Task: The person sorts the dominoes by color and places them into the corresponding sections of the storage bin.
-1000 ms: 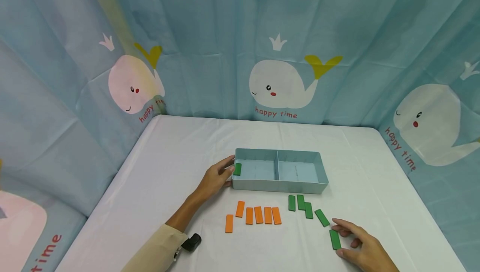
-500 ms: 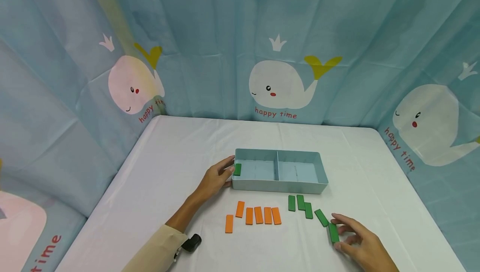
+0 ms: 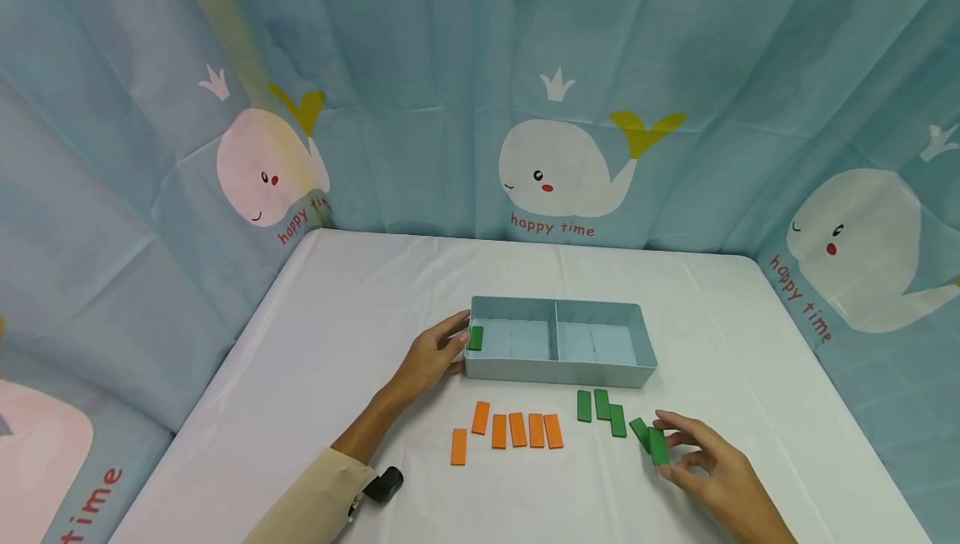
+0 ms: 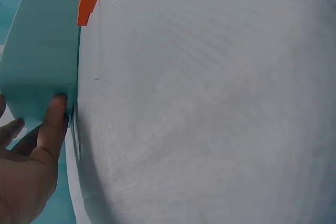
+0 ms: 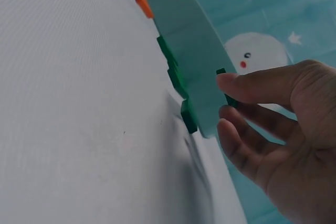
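Since a second ago, one green tile [image 3: 657, 446] and the right hand [image 3: 711, 467] have shifted toward the tray [image 3: 558, 371], while the left hand [image 3: 429, 358] has stayed at the tray's left end. Held between thumb and fingers of the right hand, the tile is clear of the tabletop in the right wrist view; seen from the head, it partly covers a slanted green tile [image 3: 638, 430]. Three more green tiles [image 3: 583, 406] lie between that one and the tray's front. Six orange tiles [image 3: 517, 430] lie farther left, also before the tray. Fingers extended, the left hand touches the tray's end. Inside the left compartment, at its left wall, is another green tile [image 3: 476, 338]; a divider [image 3: 555, 330] separates the two compartments. White cloth [image 3: 375, 294] covers the table, and a blue whale-print curtain [image 3: 420, 169] hangs behind.
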